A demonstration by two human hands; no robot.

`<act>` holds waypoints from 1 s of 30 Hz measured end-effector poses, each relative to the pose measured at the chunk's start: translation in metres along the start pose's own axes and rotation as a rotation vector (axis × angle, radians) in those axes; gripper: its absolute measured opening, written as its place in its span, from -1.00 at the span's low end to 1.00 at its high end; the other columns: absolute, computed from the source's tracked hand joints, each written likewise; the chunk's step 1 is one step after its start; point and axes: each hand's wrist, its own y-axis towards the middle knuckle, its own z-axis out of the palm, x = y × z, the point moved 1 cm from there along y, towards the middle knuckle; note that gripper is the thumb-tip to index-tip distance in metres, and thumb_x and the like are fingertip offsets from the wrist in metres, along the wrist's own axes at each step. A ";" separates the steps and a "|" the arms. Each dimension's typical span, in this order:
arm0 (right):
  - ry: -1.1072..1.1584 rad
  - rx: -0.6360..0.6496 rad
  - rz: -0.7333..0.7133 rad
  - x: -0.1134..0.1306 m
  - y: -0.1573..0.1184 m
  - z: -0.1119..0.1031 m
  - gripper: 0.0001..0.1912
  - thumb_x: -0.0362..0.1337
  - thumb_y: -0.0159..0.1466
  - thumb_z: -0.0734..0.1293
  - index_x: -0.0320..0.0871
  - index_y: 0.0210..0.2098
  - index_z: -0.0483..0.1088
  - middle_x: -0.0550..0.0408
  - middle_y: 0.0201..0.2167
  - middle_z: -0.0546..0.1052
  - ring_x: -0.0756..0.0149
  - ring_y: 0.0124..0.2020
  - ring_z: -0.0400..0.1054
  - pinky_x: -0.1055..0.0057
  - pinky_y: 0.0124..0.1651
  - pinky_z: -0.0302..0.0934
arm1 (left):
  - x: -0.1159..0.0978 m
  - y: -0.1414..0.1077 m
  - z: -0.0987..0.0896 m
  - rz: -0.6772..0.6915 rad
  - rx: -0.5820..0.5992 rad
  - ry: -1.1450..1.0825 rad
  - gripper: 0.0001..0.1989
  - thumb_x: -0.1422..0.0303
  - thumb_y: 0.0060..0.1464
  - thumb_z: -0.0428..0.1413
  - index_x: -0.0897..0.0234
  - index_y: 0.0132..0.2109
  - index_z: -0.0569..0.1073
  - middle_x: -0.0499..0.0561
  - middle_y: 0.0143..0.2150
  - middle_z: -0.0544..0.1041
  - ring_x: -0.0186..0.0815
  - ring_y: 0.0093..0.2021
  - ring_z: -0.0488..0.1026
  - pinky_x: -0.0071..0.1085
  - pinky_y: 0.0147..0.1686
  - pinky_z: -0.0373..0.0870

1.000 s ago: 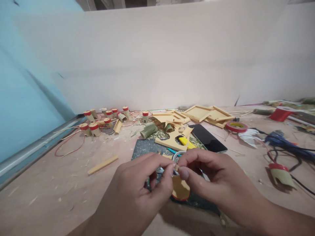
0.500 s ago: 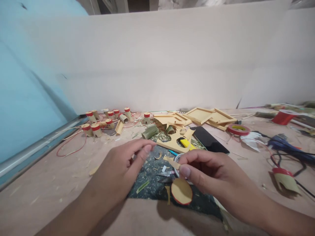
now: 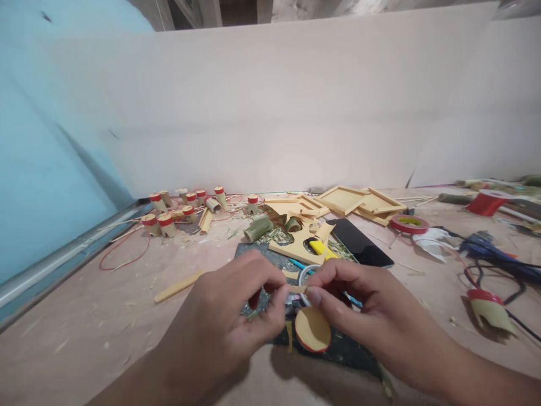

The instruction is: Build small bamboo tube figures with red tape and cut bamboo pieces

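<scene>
Between both hands stretches a small tan strip of card (image 3: pixel 297 289). My left hand (image 3: pixel 249 307) pinches its left end and my right hand (image 3: pixel 359 299) pinches the other, fingers closed. Just below the strip is a round tan-topped piece with a red rim (image 3: pixel 313 329), over a dark cutting mat (image 3: pixel 338 344). A white ring (image 3: pixel 305 276) lies behind the fingertips. Beyond it is a tan sheet with round cut-outs (image 3: pixel 291 247), with a yellow-handled tool (image 3: pixel 322 248) on it. The cutting blades on the mat are mostly hidden by my hands.
Several small bamboo cylinders with red bands (image 3: pixel 167 225) stand at the back left. A black phone (image 3: pixel 361 242), a roll of red tape (image 3: pixel 409 224) and dark cables (image 3: pixel 499 254) lie to the right. A flat wooden stick (image 3: pixel 177 286) rests left of my hands.
My left hand has moved right and now pinches the free end of the strip. My right hand keeps its hold, and the strip has turned nearly level.
</scene>
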 end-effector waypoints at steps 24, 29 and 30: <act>-0.331 -0.173 -0.727 0.011 -0.004 -0.011 -0.78 -0.51 0.38 0.37 -0.01 -0.21 0.47 0.16 -0.33 0.70 0.36 -0.34 0.60 0.55 -0.24 0.45 | 0.007 0.000 0.014 -0.808 0.307 -0.966 -0.61 0.06 0.21 0.33 0.28 -0.32 0.46 -0.14 -0.45 0.40 -0.50 -0.55 0.10 -0.57 -0.58 0.01; -0.368 -0.162 -0.652 0.016 -0.006 -0.011 -0.80 -0.44 0.37 0.36 -0.03 -0.34 0.45 0.16 -0.48 0.64 0.35 -0.49 0.50 0.48 -0.42 0.37 | 0.006 0.001 0.014 -0.807 0.339 -1.000 -0.56 0.00 0.21 0.32 0.27 -0.33 0.42 -0.14 -0.43 0.40 -0.52 -0.56 0.07 -0.56 -0.60 -0.04; -0.365 -0.165 -0.649 0.016 -0.006 -0.011 -0.80 -0.44 0.36 0.36 -0.03 -0.36 0.45 0.17 -0.49 0.62 0.36 -0.51 0.48 0.49 -0.44 0.35 | 0.005 0.001 0.015 -0.813 0.352 -1.010 -0.56 -0.01 0.20 0.32 0.26 -0.33 0.42 -0.15 -0.42 0.40 -0.52 -0.57 0.05 -0.56 -0.61 -0.06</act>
